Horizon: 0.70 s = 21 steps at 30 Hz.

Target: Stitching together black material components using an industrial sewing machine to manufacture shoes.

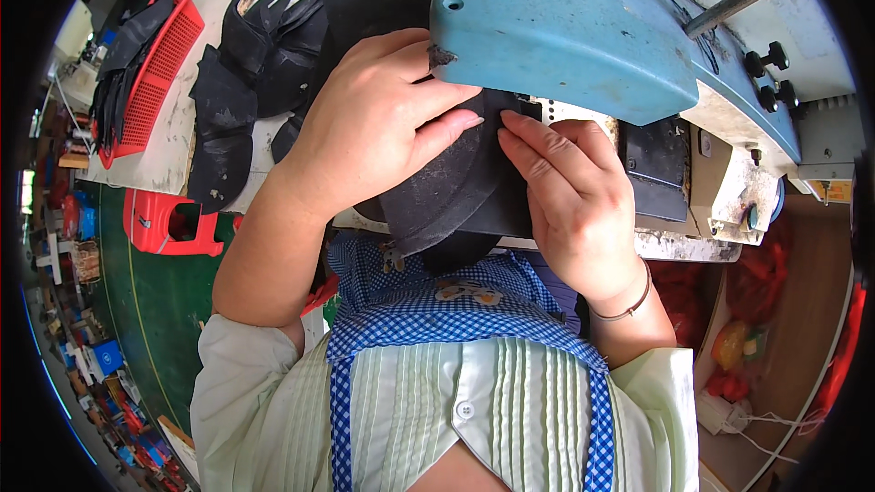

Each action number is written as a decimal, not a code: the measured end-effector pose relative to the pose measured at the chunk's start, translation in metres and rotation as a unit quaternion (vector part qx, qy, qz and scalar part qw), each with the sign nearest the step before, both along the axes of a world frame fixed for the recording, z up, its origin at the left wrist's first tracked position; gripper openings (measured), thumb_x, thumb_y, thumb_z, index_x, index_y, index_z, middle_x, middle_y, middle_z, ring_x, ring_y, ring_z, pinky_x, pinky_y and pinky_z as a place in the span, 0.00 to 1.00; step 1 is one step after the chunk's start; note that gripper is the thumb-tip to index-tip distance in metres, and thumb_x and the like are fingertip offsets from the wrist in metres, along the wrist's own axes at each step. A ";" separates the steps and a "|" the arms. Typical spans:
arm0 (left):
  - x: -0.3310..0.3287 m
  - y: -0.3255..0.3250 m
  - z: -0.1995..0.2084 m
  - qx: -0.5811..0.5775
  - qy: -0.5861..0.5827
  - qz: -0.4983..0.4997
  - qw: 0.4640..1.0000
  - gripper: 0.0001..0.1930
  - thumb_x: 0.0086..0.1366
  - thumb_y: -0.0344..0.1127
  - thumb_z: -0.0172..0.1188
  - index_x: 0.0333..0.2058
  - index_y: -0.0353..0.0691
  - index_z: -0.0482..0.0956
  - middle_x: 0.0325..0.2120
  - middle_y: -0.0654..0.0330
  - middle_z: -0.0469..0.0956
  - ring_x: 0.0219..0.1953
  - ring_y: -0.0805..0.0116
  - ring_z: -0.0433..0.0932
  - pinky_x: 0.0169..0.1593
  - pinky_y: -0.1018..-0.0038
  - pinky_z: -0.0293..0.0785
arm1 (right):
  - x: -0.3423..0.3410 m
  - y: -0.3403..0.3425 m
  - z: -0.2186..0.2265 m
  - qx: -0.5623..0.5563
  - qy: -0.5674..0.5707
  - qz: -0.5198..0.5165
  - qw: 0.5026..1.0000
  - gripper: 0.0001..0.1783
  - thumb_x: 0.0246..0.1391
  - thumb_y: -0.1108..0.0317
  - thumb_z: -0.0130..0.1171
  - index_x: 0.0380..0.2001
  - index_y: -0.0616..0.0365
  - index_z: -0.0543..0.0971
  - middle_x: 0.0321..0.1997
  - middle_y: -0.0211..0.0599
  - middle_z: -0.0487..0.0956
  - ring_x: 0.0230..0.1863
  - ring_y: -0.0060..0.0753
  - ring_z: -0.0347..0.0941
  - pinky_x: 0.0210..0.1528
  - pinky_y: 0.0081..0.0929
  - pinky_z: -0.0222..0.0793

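Observation:
Under the front of a blue-covered machine (pixel 565 46) lies a curved black sheet piece (pixel 442 205), its lower part hanging past the table edge toward my apron. My left hand (pixel 374 118) is on the piece from the left, its thumb and index finger close to the machine's head and its other fingertips hidden behind the blue cover. On the right side, the fingers of my right hand (pixel 570 191) are held together, their tips pressing the piece's edge; the thumb is mostly out of sight. The exact spot where the machine meets the piece is hidden by the cover.
Several similar black pieces (pixel 223 118) lie overlapped on the white table (pixel 164 141) at left. Beyond them a red basket (pixel 159 73) holds more black pieces. A red plastic stool (pixel 173 221) stands on the green floor. Red bags (pixel 761 273) sit low at right.

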State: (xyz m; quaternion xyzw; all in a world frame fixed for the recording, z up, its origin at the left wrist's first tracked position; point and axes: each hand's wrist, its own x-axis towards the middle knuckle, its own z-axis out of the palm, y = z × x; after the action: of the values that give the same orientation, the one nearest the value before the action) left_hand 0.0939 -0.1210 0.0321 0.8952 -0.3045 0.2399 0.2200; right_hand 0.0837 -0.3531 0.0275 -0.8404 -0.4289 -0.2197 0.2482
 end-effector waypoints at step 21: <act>-0.019 0.018 0.014 0.102 0.097 0.010 0.990 0.27 0.55 0.44 0.70 0.54 0.43 0.83 0.62 0.44 0.71 0.65 0.38 0.67 0.67 0.50 0.64 | 0.000 0.001 -0.001 0.009 0.007 0.003 1.000 0.23 0.38 0.84 0.61 0.43 0.64 0.85 0.51 0.42 0.84 0.42 0.45 0.77 0.47 0.37 0.77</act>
State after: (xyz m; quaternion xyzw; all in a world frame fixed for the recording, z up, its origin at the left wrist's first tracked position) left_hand 0.0754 -0.1030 0.0456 0.9349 -0.2961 0.1218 0.1532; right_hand 0.0833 -0.3519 0.0263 -0.8384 -0.4274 -0.2170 0.2597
